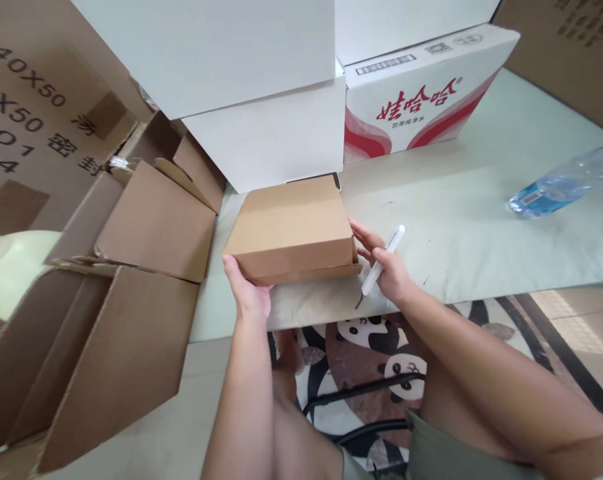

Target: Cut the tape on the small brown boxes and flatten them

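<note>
A small brown cardboard box [291, 220] is at the near side of the light-green table, a loose flap showing along its lower front edge. My left hand [249, 290] grips its near left corner, the thumb on the side and the other fingers hidden beneath. At the right end of the box is my right hand [389, 267], closed around a white utility knife [381, 263]. The knife slants, with a thin dark tip pointing down towards me. Fingertips of that hand reach the box's right edge. A dark-edged flat object [337, 180] peeks out behind the box.
White cartons [271, 133] stand behind the box, beside a white carton with red print [411, 100]. An open brown carton [131, 320] lies to the left. A plastic water bottle [556, 187] rests on its side at the right of the table [456, 220].
</note>
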`<state>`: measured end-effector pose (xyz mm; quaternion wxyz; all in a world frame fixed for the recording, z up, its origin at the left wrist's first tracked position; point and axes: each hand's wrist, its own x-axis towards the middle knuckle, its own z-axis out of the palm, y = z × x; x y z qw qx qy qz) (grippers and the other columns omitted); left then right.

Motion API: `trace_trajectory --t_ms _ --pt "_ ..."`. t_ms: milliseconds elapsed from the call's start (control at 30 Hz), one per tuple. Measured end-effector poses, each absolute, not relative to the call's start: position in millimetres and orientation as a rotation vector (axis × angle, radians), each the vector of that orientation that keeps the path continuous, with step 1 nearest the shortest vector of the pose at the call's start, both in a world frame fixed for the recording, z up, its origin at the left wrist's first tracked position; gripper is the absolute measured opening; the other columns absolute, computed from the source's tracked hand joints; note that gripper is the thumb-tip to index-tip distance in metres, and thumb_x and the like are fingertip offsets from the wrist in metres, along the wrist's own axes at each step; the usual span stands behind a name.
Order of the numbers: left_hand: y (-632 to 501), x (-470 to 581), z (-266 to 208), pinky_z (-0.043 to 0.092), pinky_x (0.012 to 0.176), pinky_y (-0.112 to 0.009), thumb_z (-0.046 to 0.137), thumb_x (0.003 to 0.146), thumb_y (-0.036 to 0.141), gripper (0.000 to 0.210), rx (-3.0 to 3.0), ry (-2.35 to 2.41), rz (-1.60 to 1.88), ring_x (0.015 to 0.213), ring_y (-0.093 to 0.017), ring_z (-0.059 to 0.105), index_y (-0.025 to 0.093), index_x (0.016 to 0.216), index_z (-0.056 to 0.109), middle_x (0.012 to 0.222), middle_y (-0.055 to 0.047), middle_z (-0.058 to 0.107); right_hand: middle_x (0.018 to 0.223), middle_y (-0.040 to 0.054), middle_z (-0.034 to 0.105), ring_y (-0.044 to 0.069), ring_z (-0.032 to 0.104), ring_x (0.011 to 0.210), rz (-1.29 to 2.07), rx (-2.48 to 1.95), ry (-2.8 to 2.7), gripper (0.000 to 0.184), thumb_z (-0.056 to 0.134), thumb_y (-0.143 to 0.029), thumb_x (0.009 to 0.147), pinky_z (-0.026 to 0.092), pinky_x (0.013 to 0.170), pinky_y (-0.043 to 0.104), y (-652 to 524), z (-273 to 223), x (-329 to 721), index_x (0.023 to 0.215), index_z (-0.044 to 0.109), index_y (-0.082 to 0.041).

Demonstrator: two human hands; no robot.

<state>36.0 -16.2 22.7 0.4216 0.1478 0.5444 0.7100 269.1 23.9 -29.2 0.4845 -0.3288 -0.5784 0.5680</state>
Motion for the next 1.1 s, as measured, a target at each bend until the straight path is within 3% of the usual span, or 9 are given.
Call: trace_trajectory --t_ms 233,433,533,600,667,733,833,967,1100 --pt "-23.4 25.8 34.5 0.059 0.083 -0.052 0.051 0.079 0.081 0.072 0.347 1.388 1.62 0.128 -0.038 0.055 0.029 0.128 0.06 0.14 -0.014 0.058 0.163 -0.0021 0.041 0.028 0.028 0.155 1.353 -0.773 -1.388 0.054 0.048 -0.061 0.094 0.032 0.122 0.054 21.1 -25.4 269.6 0.141 0.056 -0.037" --pt "-21.2 28.5 35.5 0.06 0.084 -0.052 0.061 0.078 0.065 0.056 0.289 1.366 1.596 0.127 -0.037 0.055 0.029 0.12 0.063 0.136 -0.012 0.059 0.154 0.0022 0.052 0.031 0.04 0.148 1.224 -0.794 -1.427 0.055 0.05 -0.066 0.09 0.037 0.116 0.052 18.7 -18.9 267.3 0.132 0.064 -0.034" --pt "-19.1 31.6 37.3 0.06 0.084 -0.052 0.055 0.08 0.062 0.052 0.267 1.304 1.636 0.126 -0.037 0.056 0.029 0.121 0.063 0.138 -0.011 0.059 0.092 0.006 0.072 0.026 0.066 0.093 1.081 -0.871 -1.313 0.056 0.046 -0.074 0.086 0.051 0.084 0.044 17.8 -16.7 266.8 0.1 0.073 -0.027" --pt "-18.0 33.3 38.5 0.06 0.086 -0.053 0.052 0.081 0.065 0.055 0.242 1.252 1.667 0.127 -0.038 0.056 0.029 0.122 0.062 0.139 -0.012 0.058 0.054 -0.0001 0.052 0.019 0.05 0.052 1.171 -0.9 -1.215 0.061 0.041 -0.08 0.084 0.044 0.056 0.037 16.6 -15.0 266.4 0.081 0.069 -0.026" --pt "-17.2 34.7 39.0 0.059 0.087 -0.054 0.051 0.081 0.067 0.059 0.216 1.215 1.686 0.127 -0.038 0.056 0.029 0.124 0.061 0.138 -0.013 0.058 0.042 -0.0039 0.039 0.014 0.034 0.037 1.349 -0.901 -1.137 0.068 0.035 -0.086 0.083 0.029 0.043 0.032 14.5 -13.0 265.5 0.075 0.065 -0.025" --pt "-16.6 35.8 38.8 0.059 0.086 -0.054 0.051 0.081 0.068 0.061 0.204 1.209 1.688 0.126 -0.038 0.057 0.028 0.126 0.06 0.137 -0.014 0.058 0.04 -0.0038 0.042 0.012 0.035 0.033 1.45 -0.892 -1.096 0.074 0.033 -0.091 0.081 0.025 0.039 0.03 11.8 -10.7 263.6 0.075 0.064 -0.024" --pt "-16.3 36.5 37.9 0.06 0.085 -0.05 0.051 0.082 0.068 0.062 0.21 1.226 1.671 0.124 -0.037 0.058 0.028 0.128 0.06 0.136 -0.015 0.059 0.047 -0.0013 0.055 0.015 0.05 0.038 1.496 -0.875 -1.097 0.074 0.038 -0.093 0.078 0.036 0.041 0.03 7.8 -7.2 259.6 0.077 0.063 -0.023" --pt "-16.7 34.4 37.5 0.06 0.083 -0.05 0.048 0.082 0.07 0.064 0.209 1.208 1.668 0.122 -0.036 0.059 0.028 0.128 0.06 0.135 -0.015 0.06 0.074 0.0028 0.072 0.018 0.069 0.059 1.591 -0.854 -1.158 0.048 0.061 -0.071 0.083 0.051 0.054 0.032 4.5 -2.0 253.9 0.086 0.064 -0.023" --pt "-17.3 30.8 37.5 0.06 0.08 -0.049 0.048 0.081 0.071 0.066 0.194 1.195 1.657 0.119 -0.037 0.061 0.026 0.128 0.061 0.134 -0.016 0.061 0.084 0.0023 0.072 0.018 0.073 0.07 1.616 -0.843 -1.223 0.027 0.067 -0.049 0.086 0.057 0.063 0.033 0.4 4.0 251.9 0.09 0.066 -0.023"
